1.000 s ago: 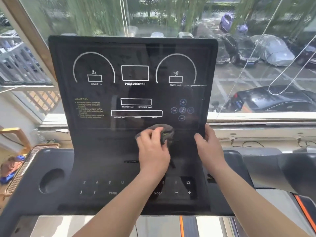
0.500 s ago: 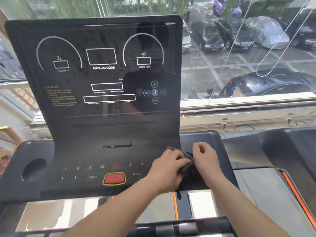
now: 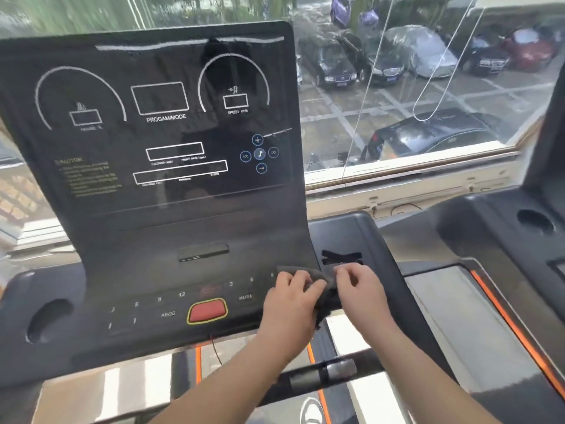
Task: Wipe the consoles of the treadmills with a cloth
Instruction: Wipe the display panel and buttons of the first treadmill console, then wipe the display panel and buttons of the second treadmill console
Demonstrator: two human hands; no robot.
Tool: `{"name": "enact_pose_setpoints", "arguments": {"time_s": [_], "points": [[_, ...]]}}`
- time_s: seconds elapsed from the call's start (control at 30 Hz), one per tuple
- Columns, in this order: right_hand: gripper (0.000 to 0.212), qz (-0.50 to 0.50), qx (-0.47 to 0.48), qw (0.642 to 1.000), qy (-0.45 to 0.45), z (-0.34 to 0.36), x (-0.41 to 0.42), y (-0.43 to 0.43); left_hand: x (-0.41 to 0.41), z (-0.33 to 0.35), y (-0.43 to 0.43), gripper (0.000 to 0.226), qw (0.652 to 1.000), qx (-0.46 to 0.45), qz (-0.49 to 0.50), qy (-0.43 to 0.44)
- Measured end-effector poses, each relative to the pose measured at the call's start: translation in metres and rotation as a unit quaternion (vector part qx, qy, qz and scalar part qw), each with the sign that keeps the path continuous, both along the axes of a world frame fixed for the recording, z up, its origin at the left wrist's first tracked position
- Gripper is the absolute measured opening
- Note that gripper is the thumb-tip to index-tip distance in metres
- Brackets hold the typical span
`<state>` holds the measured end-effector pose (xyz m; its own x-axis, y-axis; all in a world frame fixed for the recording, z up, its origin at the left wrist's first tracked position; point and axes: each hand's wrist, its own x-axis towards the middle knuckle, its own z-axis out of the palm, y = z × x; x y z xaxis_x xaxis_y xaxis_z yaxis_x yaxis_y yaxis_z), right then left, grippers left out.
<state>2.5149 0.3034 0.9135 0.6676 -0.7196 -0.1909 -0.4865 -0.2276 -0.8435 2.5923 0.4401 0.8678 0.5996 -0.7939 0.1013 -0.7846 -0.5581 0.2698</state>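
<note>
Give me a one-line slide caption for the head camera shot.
Left hand and right hand hold a dark cloth at the lower right edge of the treadmill console.

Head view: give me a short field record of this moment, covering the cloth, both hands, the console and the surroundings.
console: black treadmill panel, display unlit, red button low at centre
cloth: dark grey, bunched, at the console's lower right edge, between the two hands
left hand: fingers curled on the cloth
right hand: fingers curled on the cloth's right side
surroundings: second treadmill to the right; window behind, parked cars outside
</note>
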Motion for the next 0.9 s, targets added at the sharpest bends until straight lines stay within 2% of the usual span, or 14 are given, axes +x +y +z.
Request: {"name": "enact_pose_setpoints", "arguments": {"time_s": [0.07, 0.13, 0.2, 0.27, 0.3, 0.37, 0.43, 0.5, 0.6, 0.67, 0.73, 0.77, 0.83, 0.9], "points": [[0.023, -0.026, -0.016, 1.0, -0.003, 0.001, 0.0, 0.014, -0.012, 0.001, 0.013, 0.044, 0.999, 0.021, -0.037, 0.028], [0.022, -0.05, -0.007, 0.999, -0.006, 0.001, -0.002, 0.028, -0.017, 0.009, 0.031, 0.042, 0.988, 0.027, -0.073, 0.131], [0.022, -0.065, -0.006, 0.998, -0.008, 0.002, -0.004, 0.045, -0.019, 0.018, 0.056, 0.039, 0.962, -0.018, -0.08, 0.261], [0.021, -0.078, 0.014, 0.997, -0.023, 0.004, -0.005, 0.064, -0.022, 0.028, 0.082, 0.027, 0.919, -0.105, -0.015, 0.381], [0.02, -0.084, 0.03, 0.995, -0.032, 0.005, -0.005, 0.074, -0.022, 0.032, 0.095, 0.021, 0.879, -0.146, 0.039, 0.452], [0.018, -0.096, 0.059, 0.993, -0.041, 0.004, -0.009, 0.096, -0.021, 0.04, 0.116, 0.011, 0.77, -0.198, 0.14, 0.589], [0.017, -0.103, 0.089, 0.99, -0.047, 0.001, -0.02, 0.116, -0.018, 0.049, 0.129, 0.015, 0.668, -0.224, 0.186, 0.685], [0.02, -0.094, 0.129, 0.985, -0.062, -0.003, -0.038, 0.133, -0.021, 0.061, 0.132, 0.019, 0.608, -0.25, 0.184, 0.731], [0.054, -0.097, 0.203, 0.972, -0.069, 0.005, -0.079, 0.147, -0.04, 0.086, 0.122, 0.03, 0.513, -0.259, 0.157, 0.803], [0.064, -0.126, 0.241, 0.96, -0.06, 0.015, -0.119, 0.152, -0.066, 0.094, 0.115, 0.039, 0.468, -0.236, 0.143, 0.84], [0.056, -0.169, 0.256, 0.948, -0.084, 0.027, -0.161, 0.156, -0.096, 0.092, 0.106, 0.049, 0.45, -0.203, 0.133, 0.859], [0.046, -0.199, 0.247, 0.944, -0.093, 0.035, -0.182, 0.158, -0.112, 0.094, 0.101, 0.054, 0.459, -0.181, 0.121, 0.861], [0.031, -0.258, 0.196, 0.942, -0.087, 0.045, -0.221, 0.162, -0.15, 0.094, 0.093, 0.059, 0.497, -0.131, 0.077, 0.855], [0.028, -0.319, 0.141, 0.935, -0.055, 0.048, -0.262, 0.166, -0.191, 0.092, 0.086, 0.056, 0.548, -0.077, 0.011, 0.833]]}}
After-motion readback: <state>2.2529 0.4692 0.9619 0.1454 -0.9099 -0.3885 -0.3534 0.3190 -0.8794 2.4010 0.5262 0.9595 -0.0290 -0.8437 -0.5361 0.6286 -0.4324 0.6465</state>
